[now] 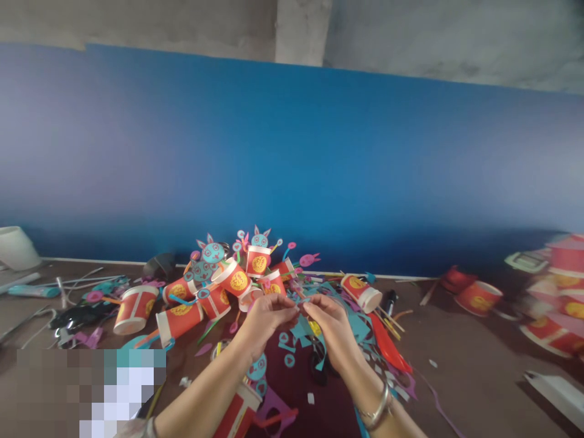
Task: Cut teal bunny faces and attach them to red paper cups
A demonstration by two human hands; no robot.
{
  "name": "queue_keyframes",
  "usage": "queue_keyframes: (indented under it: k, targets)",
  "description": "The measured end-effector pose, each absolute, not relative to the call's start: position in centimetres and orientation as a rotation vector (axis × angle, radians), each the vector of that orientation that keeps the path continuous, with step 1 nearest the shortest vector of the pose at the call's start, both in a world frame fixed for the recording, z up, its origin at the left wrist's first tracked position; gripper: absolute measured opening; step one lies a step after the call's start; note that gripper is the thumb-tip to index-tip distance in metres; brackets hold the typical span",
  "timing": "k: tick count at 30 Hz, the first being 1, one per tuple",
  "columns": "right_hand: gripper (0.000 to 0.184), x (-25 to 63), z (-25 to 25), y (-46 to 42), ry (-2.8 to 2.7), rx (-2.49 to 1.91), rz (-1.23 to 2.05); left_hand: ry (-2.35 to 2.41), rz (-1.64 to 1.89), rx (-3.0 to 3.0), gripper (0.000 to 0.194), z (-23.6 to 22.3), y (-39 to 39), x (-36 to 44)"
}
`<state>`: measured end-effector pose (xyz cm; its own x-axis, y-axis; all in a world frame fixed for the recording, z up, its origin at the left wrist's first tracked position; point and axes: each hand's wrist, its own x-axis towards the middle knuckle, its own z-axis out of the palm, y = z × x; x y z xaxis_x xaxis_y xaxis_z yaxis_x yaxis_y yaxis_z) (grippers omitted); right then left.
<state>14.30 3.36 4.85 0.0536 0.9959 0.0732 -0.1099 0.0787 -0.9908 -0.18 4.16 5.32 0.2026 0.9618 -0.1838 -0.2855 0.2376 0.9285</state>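
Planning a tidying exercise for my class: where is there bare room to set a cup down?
The main bare patch is tabletop at right, between the purple ribbon and the white piece. Crowded: cups beyond the left hand, blue scraps around the right hand.

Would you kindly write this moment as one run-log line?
left hand: pinching pose | right hand: pinching pose, near left | anything held: too small to tell | nearby: blue paper scraps, red cups
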Motion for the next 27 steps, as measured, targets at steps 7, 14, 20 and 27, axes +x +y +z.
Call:
queue_keyframes:
  k: [7,14,20,27]
  targets:
    - [0.022,14.31,5.03,3.37,-1.143,-1.099,1.153,0.947,1.067,0.964,0.031,4.93,4.35,-0.15]
    - [0.022,14.43,4.86,3.34,-1.202,-1.126,1.138,0.959,1.075,1.011,0.028,4.96,4.22,-0.15]
    - [0.022,14.56,4.37,3.56,-1.228,-1.145,1.062,0.954,1.089,1.025,0.029,5.02,4.24,-0.19]
    - [0.020,14.56,4.55,3.40,-1.362,-1.156,0.960,0.986,1.094,1.033,0.030,5.20,4.24,-0.12]
